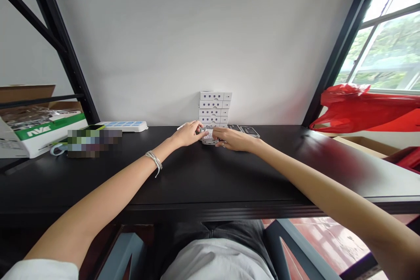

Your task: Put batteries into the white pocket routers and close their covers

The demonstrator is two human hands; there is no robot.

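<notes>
My left hand [187,134] and my right hand [232,139] meet at the far edge of the black table [183,175]. Between their fingertips is a small white box [209,137], partly hidden by my fingers, and both hands grip it. Just behind it rises a stack of several similar white boxes [213,109] against the wall. Close to my right hand lie two dark flat rectangular items [249,131], possibly phone cases. A thin white strip [181,127] pokes out beyond my left hand.
A white power strip with blue switches [123,126] and a pixelated patch [93,142] sit to the left, beside a green-and-white carton [33,133]. A red plastic bag [361,109] lies at the right. Black shelf posts [62,43] flank the table.
</notes>
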